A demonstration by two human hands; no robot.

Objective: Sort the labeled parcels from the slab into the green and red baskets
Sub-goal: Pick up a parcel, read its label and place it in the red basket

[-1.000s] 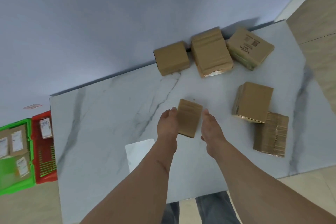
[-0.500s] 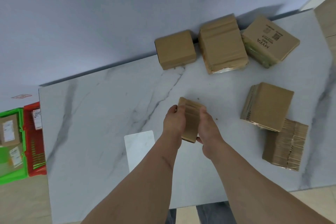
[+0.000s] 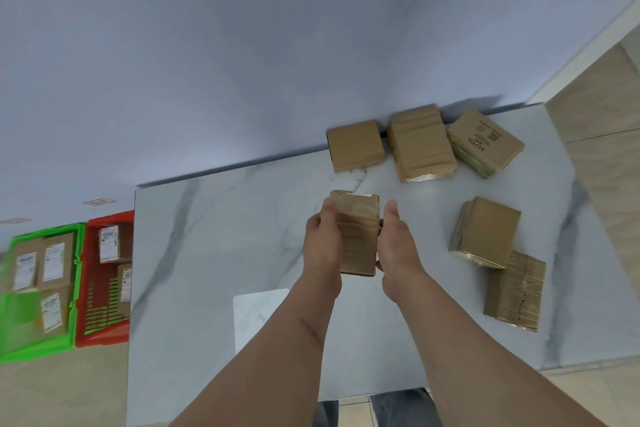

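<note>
Parcel [image 3: 356, 236] held between both hands above the slab [image 3: 214, 236], long axis pointing away from the body. Left hand [image 3: 323, 243] grips its left side; right hand [image 3: 394, 246] cups the right. Both baskets, green basket [image 3: 74, 291] and red basket [image 3: 104, 336], lie far left, nearer the left arm.

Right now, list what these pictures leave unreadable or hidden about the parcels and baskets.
- Held parcel, head view: its label side faces away; only a white sliver at the top edge shows.
- Labels in the green basket and red basket: blurred, too small to read.
- Green basket: left side cut off by the frame edge.
- Bottom-right parcel: partly under another box.
</note>
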